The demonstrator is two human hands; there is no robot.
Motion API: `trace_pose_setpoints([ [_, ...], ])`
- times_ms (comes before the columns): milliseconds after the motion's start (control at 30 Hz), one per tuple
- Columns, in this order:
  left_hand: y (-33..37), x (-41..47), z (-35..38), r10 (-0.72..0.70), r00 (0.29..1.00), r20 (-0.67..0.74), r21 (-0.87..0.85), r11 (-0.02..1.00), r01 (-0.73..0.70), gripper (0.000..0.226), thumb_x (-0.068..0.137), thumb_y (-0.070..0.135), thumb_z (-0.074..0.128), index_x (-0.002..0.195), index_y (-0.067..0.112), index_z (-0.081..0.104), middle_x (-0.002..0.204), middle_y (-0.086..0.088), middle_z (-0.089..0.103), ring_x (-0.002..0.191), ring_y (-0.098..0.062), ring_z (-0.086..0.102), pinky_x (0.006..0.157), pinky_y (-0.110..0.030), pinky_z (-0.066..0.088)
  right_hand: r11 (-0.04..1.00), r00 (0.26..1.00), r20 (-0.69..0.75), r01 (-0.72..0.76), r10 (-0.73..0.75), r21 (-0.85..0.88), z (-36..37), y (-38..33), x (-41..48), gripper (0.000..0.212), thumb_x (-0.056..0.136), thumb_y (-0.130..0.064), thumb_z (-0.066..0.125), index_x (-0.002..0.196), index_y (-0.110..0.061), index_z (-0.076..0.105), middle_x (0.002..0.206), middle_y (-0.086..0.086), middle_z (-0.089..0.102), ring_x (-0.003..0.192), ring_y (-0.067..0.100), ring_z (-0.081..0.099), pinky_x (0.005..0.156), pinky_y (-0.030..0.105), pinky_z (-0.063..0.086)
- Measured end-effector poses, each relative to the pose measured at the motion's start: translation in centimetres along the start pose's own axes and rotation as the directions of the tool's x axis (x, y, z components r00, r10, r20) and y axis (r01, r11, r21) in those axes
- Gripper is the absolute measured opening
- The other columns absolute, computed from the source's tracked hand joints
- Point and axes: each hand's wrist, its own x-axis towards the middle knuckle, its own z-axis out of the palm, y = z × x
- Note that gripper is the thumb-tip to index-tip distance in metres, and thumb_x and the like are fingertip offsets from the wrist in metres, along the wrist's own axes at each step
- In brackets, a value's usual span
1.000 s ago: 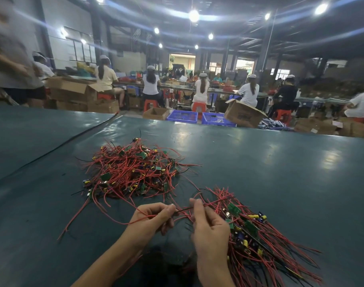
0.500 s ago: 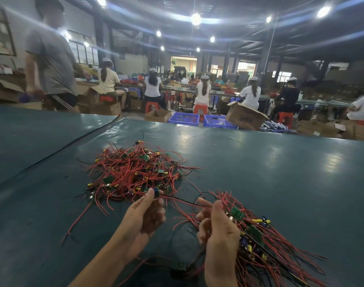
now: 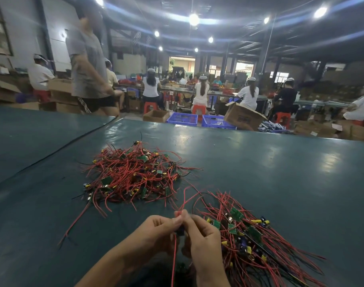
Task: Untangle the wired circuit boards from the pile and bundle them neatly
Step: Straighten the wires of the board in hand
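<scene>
Hands that were apart 0.5 s ago now meet: left hand (image 3: 156, 230) and right hand (image 3: 202, 239) curl their fingertips together, pinching 1 red wire (image 3: 173, 262). Right of the fingers lies the sorted bundle (image 3: 249, 235); beyond them, the tangled pile (image 3: 135, 175).

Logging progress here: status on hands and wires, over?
Left hand and right hand pinching one red wire. Tangled pile beyond, laid-out bundle at right. Nothing blocking.

Beyond the green table (image 3: 280, 162), blue crates (image 3: 182, 119) sit beside a tilted cardboard box (image 3: 244, 118).
</scene>
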Motion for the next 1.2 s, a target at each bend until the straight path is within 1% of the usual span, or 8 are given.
trace_pose_setpoints([
  [167, -0.5, 0.3, 0.4, 0.048, 0.995, -0.089, 0.020, 0.999, -0.047, 0.034, 0.085, 0.035, 0.060, 0.071, 0.006, 0.072, 0.060, -0.007, 0.065, 0.049, -0.012, 0.060, 0.049, -0.019, 0.046, 0.994, 0.995, -0.061, -0.070, 0.075, 0.080, 0.0, 0.1, 0.2, 0.015, 0.067, -0.029, 0.072, 0.071, -0.016, 0.079, 0.075, 0.011, 0.074, 0.072, 0.020, 0.070, 0.073, 0.034, 0.055],
  [233, -0.4, 0.3, 0.6, 0.115, 0.986, -0.122, 0.051, 0.993, -0.110, 0.034, 0.085, 0.035, 0.066, 0.074, 0.003, 0.071, 0.061, -0.008, 0.065, 0.050, -0.012, 0.058, 0.050, -0.019, 0.046, 0.992, 0.992, -0.090, -0.079, 0.088, 0.099, 0.0, 0.0, 0.2, 0.010, 0.069, -0.026, 0.073, 0.068, -0.016, 0.077, 0.070, 0.010, 0.073, 0.065, 0.019, 0.069, 0.064, 0.032, 0.056],
  [300, -0.4, 0.3, 0.6, 0.210, 0.965, -0.160, 0.164, 0.969, -0.184, 0.036, 0.081, 0.041, 0.070, 0.066, 0.008, 0.068, 0.058, -0.007, 0.062, 0.050, -0.011, 0.056, 0.052, -0.019, 0.045, 0.991, 0.988, -0.123, -0.085, 0.097, 0.104, -0.1, 0.1, 0.3, 0.012, 0.077, -0.016, 0.074, 0.066, -0.016, 0.077, 0.066, 0.010, 0.071, 0.057, 0.017, 0.067, 0.054, 0.026, 0.054],
  [433, -0.4, 0.1, 1.1, 0.316, 0.940, -0.132, 0.382, 0.891, -0.246, 0.030, 0.087, 0.033, 0.062, 0.065, 0.014, 0.072, 0.060, 0.000, 0.064, 0.056, -0.009, 0.056, 0.057, -0.022, 0.042, 0.991, 0.975, -0.191, -0.093, 0.111, 0.100, -0.5, 0.2, 0.4, 0.012, 0.080, -0.014, 0.075, 0.069, -0.018, 0.077, 0.069, 0.008, 0.072, 0.066, 0.018, 0.068, 0.062, 0.029, 0.056],
  [600, -1.1, 0.1, 1.3, 0.325, 0.942, -0.090, 0.399, 0.878, -0.265, 0.018, 0.084, 0.029, 0.066, 0.079, 0.012, 0.072, 0.068, -0.001, 0.064, 0.064, -0.011, 0.056, 0.060, -0.024, 0.044, 0.992, 0.974, -0.210, -0.068, 0.089, 0.109, -0.9, -0.2, 0.5, 0.006, 0.071, -0.020, 0.078, 0.067, -0.016, 0.078, 0.061, 0.004, 0.068, 0.054, 0.010, 0.063, 0.049, 0.018, 0.049],
  [767, -0.9, 0.2, 1.1, 0.317, 0.944, -0.095, 0.333, 0.903, -0.270, 0.026, 0.073, 0.039, 0.069, 0.062, 0.016, 0.065, 0.058, -0.004, 0.060, 0.056, -0.015, 0.055, 0.060, -0.026, 0.045, 0.995, 0.981, -0.174, -0.072, 0.083, 0.065, -1.0, -0.5, 0.5, 0.012, 0.068, -0.024, 0.079, 0.064, -0.013, 0.077, 0.061, 0.008, 0.069, 0.056, 0.015, 0.065, 0.054, 0.023, 0.052],
  [900, -0.5, 0.2, 0.8, 0.291, 0.955, -0.054, 0.311, 0.914, -0.261, 0.027, 0.066, 0.038, 0.067, 0.057, 0.012, 0.063, 0.054, -0.008, 0.060, 0.052, -0.015, 0.054, 0.059, -0.024, 0.043, 0.975, 0.952, -0.241, -0.152, 0.189, 0.162, -1.4, -1.0, 0.7, 0.022, 0.060, -0.030, 0.078, 0.059, -0.008, 0.074, 0.039, 0.001, 0.039, 0.033, 0.009, 0.031, 0.035, 0.019, 0.030],
  [1200, 0.8, -0.4, 0.5, 0.218, 0.975, 0.032, 0.296, 0.930, -0.218, 0.023, 0.062, 0.034, 0.066, 0.047, 0.018, 0.061, 0.050, -0.004, 0.055, 0.048, -0.017, 0.054, 0.059, -0.027, 0.046, 0.907, 0.878, -0.413, -0.053, 0.242, 0.419, -3.8, -2.3, 1.6, 0.015, 0.083, -0.015, 0.071, 0.087, -0.001, 0.070, 0.042, -0.001, 0.038, 0.032, 0.008, 0.028, 0.032, 0.018, 0.031],
])
